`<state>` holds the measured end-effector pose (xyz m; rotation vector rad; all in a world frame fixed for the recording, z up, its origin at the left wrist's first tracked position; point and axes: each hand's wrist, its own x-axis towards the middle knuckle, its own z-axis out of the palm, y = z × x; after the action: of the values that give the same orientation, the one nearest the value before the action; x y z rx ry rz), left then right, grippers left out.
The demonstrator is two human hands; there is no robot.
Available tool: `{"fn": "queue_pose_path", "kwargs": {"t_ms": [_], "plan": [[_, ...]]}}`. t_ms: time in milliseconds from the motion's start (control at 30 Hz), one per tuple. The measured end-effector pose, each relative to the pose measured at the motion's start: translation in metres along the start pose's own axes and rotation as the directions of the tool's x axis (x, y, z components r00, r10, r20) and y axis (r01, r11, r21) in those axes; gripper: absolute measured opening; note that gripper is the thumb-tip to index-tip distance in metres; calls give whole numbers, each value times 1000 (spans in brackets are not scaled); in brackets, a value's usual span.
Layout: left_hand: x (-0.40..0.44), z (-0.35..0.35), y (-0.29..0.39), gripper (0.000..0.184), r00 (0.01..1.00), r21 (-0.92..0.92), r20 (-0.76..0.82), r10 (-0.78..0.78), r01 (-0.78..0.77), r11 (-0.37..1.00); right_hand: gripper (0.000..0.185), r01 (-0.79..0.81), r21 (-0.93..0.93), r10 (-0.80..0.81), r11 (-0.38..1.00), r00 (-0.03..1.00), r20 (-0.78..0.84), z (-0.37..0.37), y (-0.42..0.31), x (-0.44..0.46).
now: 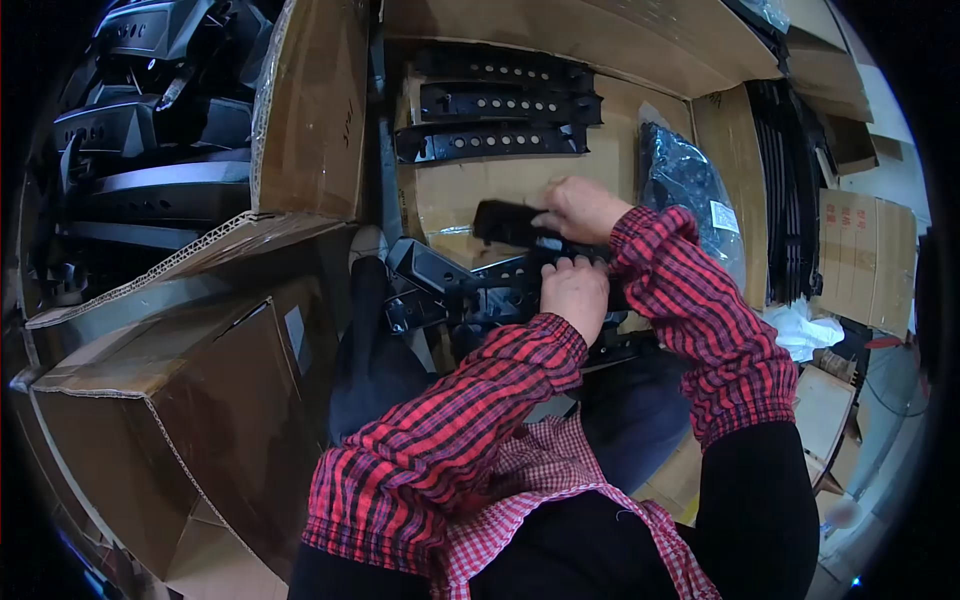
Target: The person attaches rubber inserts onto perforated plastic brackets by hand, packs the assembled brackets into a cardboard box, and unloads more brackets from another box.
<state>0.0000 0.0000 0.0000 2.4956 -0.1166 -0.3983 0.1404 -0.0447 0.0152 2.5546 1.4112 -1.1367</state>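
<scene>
My right hand is closed on one end of a small dark black piece, which is slightly blurred and juts out to the left. Just below it, my left hand rests with bent fingers on a black plastic part with holes above my lap. The fingertips of this hand curl over the part's upper edge, and the palm covers some of it. An angular black end of the plastic sticks out to the left. Whether the dark piece touches the part beneath cannot be made out.
Several black strips with round holes lie in rows on cardboard ahead. A clear bag of black parts sits to their right. At far left, an open carton holds larger black parts; a brown box stands below.
</scene>
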Motion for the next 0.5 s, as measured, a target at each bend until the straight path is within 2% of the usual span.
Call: {"fn": "queue_pose_path", "kwargs": {"t_ms": [33, 67, 100, 133, 167, 200, 233, 300, 333, 400, 467, 500], "plan": [[0, 0, -2, 18, 999, 4, -42, -5, 6, 1000, 37, -37, 69, 53, 997, 969, -241, -13, -3, -6], [0, 0, -2, 16, 996, 6, -86, -9, 9, 1000, 31, -59, 145, 120, 988, 879, -462, -18, -1, -11], [1, 1, 6, 15, 992, -33, -127, -7, 2, 999, 29, -44, 180, 164, 983, 660, -733, -19, 10, -26], [0, -2, 5, 15, 992, -29, -129, -8, 4, 1000, 27, -128, 230, 263, 965, 505, -822, -29, 14, -36], [1, -5, 3, 14, 995, -43, -103, 9, -13, 999, 25, -13, 535, 502, 845, 365, -784, -37, 13, -42], [2, -9, 2, 13, 996, -60, -81, 35, -40, 997, 24, 149, 754, 715, 639, 247, -654, -43, 13, -52], [1, -11, 4, 13, 991, -103, -121, 61, -74, 992, 20, 338, 845, 823, 413, 259, -506, -32, 31, -54], [-1, -12, 9, 14, 989, -108, -109, 99, -111, 988, 14, 480, 876, 921, -47, 361, -149, 4, 49, -46], [-3, -11, 9, 14, 990, -106, -89, 108, -118, 987, 9, 498, 834, 882, -238, 471, -29, 20, 42, -35], [-6, -8, 10, 15, 993, -71, -26, 118, -119, 990, 10, 388, 814, 815, -432, 555, 168, 50, 29, -11], [-9, -4, 5, 15, 995, -17, 43, 91, -90, 996, 13, 375, 743, 774, -555, 559, 297, 65, 21, 10], [-9, -6, 4, 15, 996, 20, 54, 77, -78, 997, 18, 354, 741, 742, -571, 609, 281, 64, 20, 12]]}}
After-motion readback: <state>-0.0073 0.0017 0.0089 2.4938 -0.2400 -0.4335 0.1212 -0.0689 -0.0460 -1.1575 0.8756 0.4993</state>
